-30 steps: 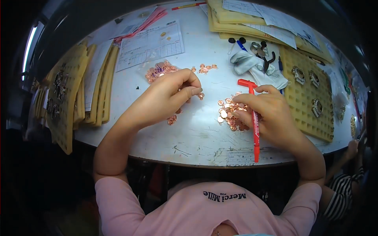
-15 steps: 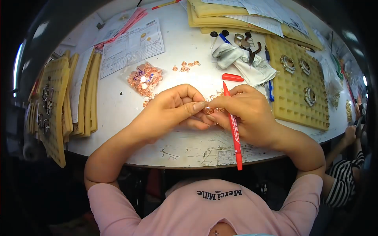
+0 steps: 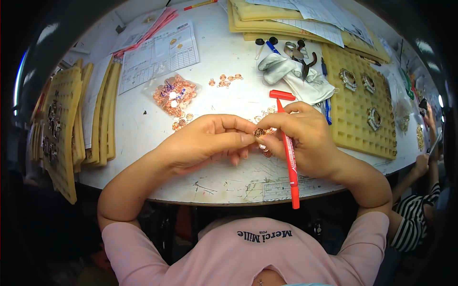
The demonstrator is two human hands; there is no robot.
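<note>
A small round copper-coloured jewellery piece (image 3: 258, 133) is pinched between the fingertips of my left hand (image 3: 202, 143) and my right hand (image 3: 312, 136). My right hand also holds a red marker pen (image 3: 291, 164) against its fingers, tip pointing away and tail over the table's near edge. Just beyond the tip lies the red pen cap (image 3: 282, 95). Loose copper-coloured pieces (image 3: 263, 114) lie around and partly behind my fingers. More of them fill a clear plastic bag (image 3: 174, 93) beyond my left hand, with several spilled pieces (image 3: 182, 123) beside it.
Another cluster of pieces (image 3: 226, 80) lies farther back. A white glove (image 3: 298, 78), pliers (image 3: 306, 64) and pens are at the right rear. Yellow foam trays stand at the left; one (image 3: 358, 114) with metal settings lies right. Printed papers (image 3: 162, 57) lie behind. Another person's hand (image 3: 421, 164) shows far right.
The jewellery piece has shifted slightly right and now shows its patterned face. My left hand's fingers have straightened and moved right, uncovering loose pieces by the bag. The marker's tail has swung slightly right.
</note>
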